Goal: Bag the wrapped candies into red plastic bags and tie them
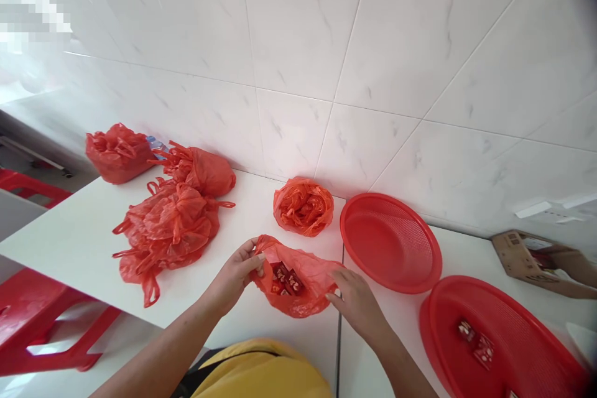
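Observation:
A thin red plastic bag [298, 308] is held wide at its mouth, just above the white table [252, 199]. Several small dark red packets [288, 278] with pale print lie inside it. My left hand [240, 270] pinches the bag's left rim between thumb and fingers. On the opposite side, my right hand [354, 298] grips the right rim, its fingers partly hidden by the plastic. Behind the bag sits a crumpled heap of red plastic bags [303, 206].
Filled, tied red bags [170, 224] are piled at the left, near another bulging bag [119, 152] and a clear bottle [156, 144]. Rightward stand a red basket [392, 242], a second basket [508, 305] with several packets, and a cardboard box [527, 261]. Red stools [51, 323] are beside the table.

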A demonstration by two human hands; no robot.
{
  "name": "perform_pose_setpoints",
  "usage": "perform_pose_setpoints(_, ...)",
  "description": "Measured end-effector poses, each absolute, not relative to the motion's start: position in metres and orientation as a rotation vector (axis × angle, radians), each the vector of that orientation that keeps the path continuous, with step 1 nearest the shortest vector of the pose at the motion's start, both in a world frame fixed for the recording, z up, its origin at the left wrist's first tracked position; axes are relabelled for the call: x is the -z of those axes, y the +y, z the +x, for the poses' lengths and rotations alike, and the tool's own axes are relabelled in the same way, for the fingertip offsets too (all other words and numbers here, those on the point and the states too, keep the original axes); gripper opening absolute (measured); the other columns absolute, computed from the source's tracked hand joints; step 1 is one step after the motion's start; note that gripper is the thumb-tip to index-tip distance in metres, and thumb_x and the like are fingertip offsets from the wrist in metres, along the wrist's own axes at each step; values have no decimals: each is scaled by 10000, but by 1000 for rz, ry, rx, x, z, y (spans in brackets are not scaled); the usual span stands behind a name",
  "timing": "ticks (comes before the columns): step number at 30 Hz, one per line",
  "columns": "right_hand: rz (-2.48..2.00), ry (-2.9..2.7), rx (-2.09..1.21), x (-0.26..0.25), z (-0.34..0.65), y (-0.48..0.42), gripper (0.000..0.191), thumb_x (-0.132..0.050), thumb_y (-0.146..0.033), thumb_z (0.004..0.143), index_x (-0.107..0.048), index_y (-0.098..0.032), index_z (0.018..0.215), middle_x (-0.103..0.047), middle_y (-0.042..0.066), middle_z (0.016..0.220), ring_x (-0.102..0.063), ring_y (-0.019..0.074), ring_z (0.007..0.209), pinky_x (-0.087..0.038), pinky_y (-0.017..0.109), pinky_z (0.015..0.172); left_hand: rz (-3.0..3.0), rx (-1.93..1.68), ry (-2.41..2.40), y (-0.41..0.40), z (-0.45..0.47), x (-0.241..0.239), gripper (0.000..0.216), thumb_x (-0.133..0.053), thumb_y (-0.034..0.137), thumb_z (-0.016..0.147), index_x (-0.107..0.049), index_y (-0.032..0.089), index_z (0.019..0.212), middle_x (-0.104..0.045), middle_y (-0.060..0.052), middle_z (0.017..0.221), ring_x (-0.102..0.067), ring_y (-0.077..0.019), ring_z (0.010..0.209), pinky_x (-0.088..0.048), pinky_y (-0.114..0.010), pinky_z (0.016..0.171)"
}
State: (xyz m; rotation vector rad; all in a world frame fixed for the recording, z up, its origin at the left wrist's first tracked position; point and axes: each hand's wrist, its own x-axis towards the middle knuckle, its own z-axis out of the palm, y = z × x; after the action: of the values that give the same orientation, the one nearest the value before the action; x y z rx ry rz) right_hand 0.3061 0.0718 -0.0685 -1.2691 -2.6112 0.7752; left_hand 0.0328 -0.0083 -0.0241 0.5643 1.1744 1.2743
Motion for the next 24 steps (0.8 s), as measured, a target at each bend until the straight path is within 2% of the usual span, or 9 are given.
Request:
perform_pose_setpoints(4, -1379, -2635, -534, 76, 332, 43, 277, -544, -132, 779, -636, -238, 1018, -653, 62, 1097, -522, 290, 1132, -378, 481, 963, 610, -1310, 1122, -16, 15, 22, 375, -659, 313, 822, -569, 186, 1163, -481, 40, 654, -435, -87, 603, -410, -210, 618)
perform_pose_setpoints(8, -1491, -2515, -478, 78, 336, 14, 266, -404, -48, 806, -607, -217, 840, -610, 45, 874, -558, 211, 863, -448, 358, 748, 676, -1303, 1095, -23, 3, 18, 371, -656, 303, 824, -575, 215, 1175, -478, 44, 676, -431, -85, 617, -407, -201, 631)
perform_pose_setpoints(11, -1502, -2305, -454, 72, 328, -2, 261, -362, -63, 841, -574, -210, 800, -565, 37, 820, -544, 187, 799, -449, 317, 686, 751, -1273, 1114, -29, -4, 13, 399, -656, 317, 818, -568, 223, 1195, -502, 38, 708, -452, -96, 639, -417, -215, 647)
perform_pose_setpoints(17, -1436, -1914, -438, 52, 310, -17, 235, -410, -170, 884, -635, -238, 887, -584, 57, 1008, -584, 188, 943, -478, 330, 811, 1063, -1180, 1267, -38, -19, -3, 552, -671, 282, 761, -521, 238, 1291, -512, 26, 759, -490, -133, 703, -429, -245, 674)
perform_pose_setpoints(21, -1415, -1643, -487, 48, 300, -21, 206, -495, -271, 872, -681, -247, 958, -610, 79, 1123, -578, 225, 1061, -485, 374, 885, 1505, -984, 1633, -43, -33, -9, 426, -563, 238, 803, -599, 254, 1227, -544, 13, 766, -502, -156, 713, -414, -268, 688)
perform_pose_setpoints(24, -1490, -1349, -739, 42, 290, -25, 292, -557, -382, 849, -668, -249, 1084, -620, 83, 1223, -560, 252, 1149, -478, 399, 941, 1635, -935, 1800, -46, -42, -9, 307, -536, 252, 818, -675, 265, 1091, -633, -26, 890, -557, -195, 794, -412, -285, 720)
